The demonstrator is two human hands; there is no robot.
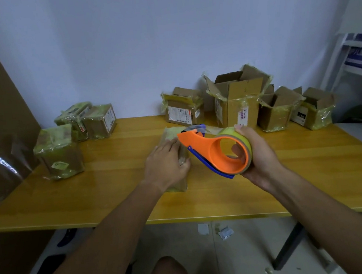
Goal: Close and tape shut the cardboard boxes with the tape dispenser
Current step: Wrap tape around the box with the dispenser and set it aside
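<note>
Head view. Your left hand point(167, 162) lies flat on the closed cardboard box point(173, 137) at the middle of the yellow table point(118, 187), fingers straight and together, thumb down its right side. Your right hand point(254, 152) grips the orange tape dispenser point(212, 153), fingers curled through the core of its yellow-green tape roll point(242, 139), thumb over the roll's top. The dispenser is tilted, its nose toward the box's far end, where a clear tape strip point(199, 129) runs from it; whether the strip touches the box cannot be told.

Containers: four open boxes stand along the back wall at right, flaps raised, old tape hanging from their edges: a labelled low box point(182, 112), a tall box point(238, 102), a medium box point(277, 112) and a far-right box point(316, 110). Their contents cannot be seen. At left, three taped boxes: a large one point(59, 155) near the left edge and two smaller ones point(90, 121) touching each other behind it.

Edges and room: the held box sits well back from the table's front edge, with bare tabletop on both sides of it. Paper scraps point(220, 230) lie on the floor below that edge.
</note>
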